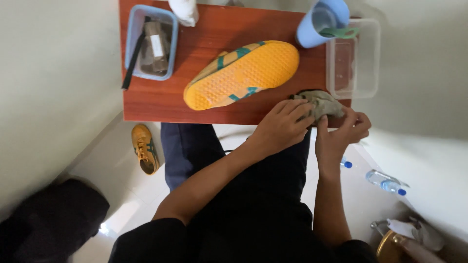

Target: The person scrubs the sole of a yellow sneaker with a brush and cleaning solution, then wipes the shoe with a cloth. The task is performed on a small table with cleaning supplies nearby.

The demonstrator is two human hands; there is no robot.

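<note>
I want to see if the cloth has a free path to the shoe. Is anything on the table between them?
Nothing visible. Both hands, left hand and right hand, hold the grey cloth at the table's near edge; only bare tabletop separates it from the yellow shoe.

Your view is evenly lit and soft, with no hard shadows on the table. Below it the floor is dim, one pale glare patch lower left. Edges bow outward. The lap and far corners go soft.
</note>
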